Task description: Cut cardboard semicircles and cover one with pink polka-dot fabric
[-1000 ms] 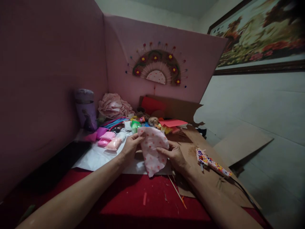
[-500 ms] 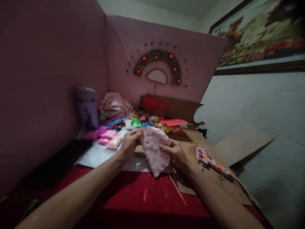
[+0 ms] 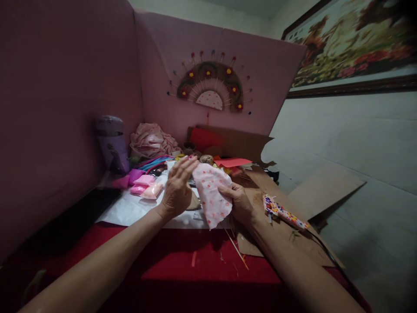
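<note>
My right hand (image 3: 241,201) pinches the right edge of a pale pink piece of cloth (image 3: 213,195) with small red-orange dots. The cloth has a rounded outline and hangs upright above the table. Just left of it, my left hand (image 3: 178,188) is raised with its fingers stretched upward, holding nothing. Between that hand and the cloth, a piece of tan cardboard (image 3: 194,201) partly shows, lying on the white sheet (image 3: 122,208).
A patterned glue gun (image 3: 283,212) rests on cardboard (image 3: 252,243) at right, its cord trailing frontward. Pink packets (image 3: 143,184), a purple tumbler (image 3: 113,148) and bunched cloth (image 3: 153,140) stand at left. A half-round decoration (image 3: 210,82) hangs on the pink panel. Thin sticks (image 3: 235,248) lie on red cloth.
My left hand has let go of the cloth's upper left edge, and its fingers have straightened upward. My right hand keeps its pinch. The whole view has shifted slightly.
</note>
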Action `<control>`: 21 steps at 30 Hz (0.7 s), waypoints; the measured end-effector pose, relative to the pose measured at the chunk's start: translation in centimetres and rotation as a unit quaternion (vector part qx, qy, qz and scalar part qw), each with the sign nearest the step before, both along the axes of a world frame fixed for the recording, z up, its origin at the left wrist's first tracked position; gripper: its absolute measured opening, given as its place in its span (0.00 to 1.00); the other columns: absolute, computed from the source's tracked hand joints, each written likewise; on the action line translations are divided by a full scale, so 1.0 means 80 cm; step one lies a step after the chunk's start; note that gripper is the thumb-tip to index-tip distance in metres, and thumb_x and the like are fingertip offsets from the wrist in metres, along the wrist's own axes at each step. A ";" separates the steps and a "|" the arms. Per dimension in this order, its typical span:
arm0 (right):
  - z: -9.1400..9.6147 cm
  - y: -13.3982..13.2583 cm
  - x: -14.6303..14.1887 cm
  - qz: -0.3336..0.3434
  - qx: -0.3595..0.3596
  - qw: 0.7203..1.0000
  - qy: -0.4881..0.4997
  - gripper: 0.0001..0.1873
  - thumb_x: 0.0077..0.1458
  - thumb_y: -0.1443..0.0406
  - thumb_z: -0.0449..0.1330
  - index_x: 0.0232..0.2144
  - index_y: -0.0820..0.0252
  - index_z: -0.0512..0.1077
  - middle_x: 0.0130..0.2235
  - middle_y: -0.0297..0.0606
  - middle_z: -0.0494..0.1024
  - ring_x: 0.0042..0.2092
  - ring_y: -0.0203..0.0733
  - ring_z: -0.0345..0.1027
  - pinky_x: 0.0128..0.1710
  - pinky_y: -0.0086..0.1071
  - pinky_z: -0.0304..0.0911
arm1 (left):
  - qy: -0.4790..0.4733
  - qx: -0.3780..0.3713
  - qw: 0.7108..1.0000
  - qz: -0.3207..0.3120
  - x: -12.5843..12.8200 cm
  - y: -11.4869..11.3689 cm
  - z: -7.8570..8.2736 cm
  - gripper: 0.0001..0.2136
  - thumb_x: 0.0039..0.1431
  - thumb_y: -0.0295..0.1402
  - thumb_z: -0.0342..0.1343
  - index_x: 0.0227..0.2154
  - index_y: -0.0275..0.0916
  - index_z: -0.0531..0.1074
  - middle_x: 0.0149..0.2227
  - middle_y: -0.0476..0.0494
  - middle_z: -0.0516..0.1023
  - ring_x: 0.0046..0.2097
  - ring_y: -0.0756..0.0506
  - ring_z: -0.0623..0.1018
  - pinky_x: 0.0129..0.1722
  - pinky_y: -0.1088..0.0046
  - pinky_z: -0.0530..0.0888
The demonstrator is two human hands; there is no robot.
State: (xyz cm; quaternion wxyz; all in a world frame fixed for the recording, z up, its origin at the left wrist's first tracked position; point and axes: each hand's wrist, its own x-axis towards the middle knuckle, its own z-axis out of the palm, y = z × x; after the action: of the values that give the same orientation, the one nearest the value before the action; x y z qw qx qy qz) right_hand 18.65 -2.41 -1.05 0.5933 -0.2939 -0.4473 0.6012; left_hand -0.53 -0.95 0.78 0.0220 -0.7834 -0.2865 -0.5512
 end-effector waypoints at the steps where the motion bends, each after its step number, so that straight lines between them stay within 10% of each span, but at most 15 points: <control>1: 0.000 0.000 0.000 0.000 0.008 1.000 0.001 0.11 0.40 0.67 0.67 0.31 0.63 0.75 0.29 0.36 0.78 0.27 0.36 0.68 0.28 0.30 0.63 | 0.065 0.018 0.998 -0.010 0.002 -0.003 0.000 0.35 0.41 0.16 0.45 0.57 0.40 0.59 0.60 0.43 0.60 0.63 0.39 0.52 0.60 0.53 0.49; 9: -0.003 0.000 -0.003 0.009 0.015 1.000 0.001 0.09 0.38 0.66 0.66 0.26 0.62 0.74 0.24 0.33 0.75 0.24 0.34 0.64 0.25 0.27 0.59 | 0.167 -0.066 0.960 -0.213 0.019 -0.009 -0.010 0.21 0.56 0.23 0.47 0.52 0.47 0.66 0.56 0.44 0.67 0.60 0.42 0.60 0.62 0.55 0.44; 21: 0.016 -0.015 -0.003 -0.018 0.067 0.993 -0.093 0.15 0.45 0.54 0.60 0.26 0.60 0.74 0.21 0.34 0.71 0.21 0.35 0.59 0.20 0.28 0.53 | 0.148 -0.123 0.967 -0.168 0.019 -0.018 -0.002 0.18 0.56 0.27 0.50 0.50 0.45 0.69 0.57 0.42 0.65 0.62 0.38 0.56 0.59 0.47 0.37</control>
State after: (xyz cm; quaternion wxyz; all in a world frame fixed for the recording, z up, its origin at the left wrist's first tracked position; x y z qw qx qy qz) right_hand 18.40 -3.57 0.25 0.5782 -0.3158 -0.5343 0.5297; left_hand 1.01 -2.38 0.58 -0.1247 -0.8899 -0.2101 -0.3853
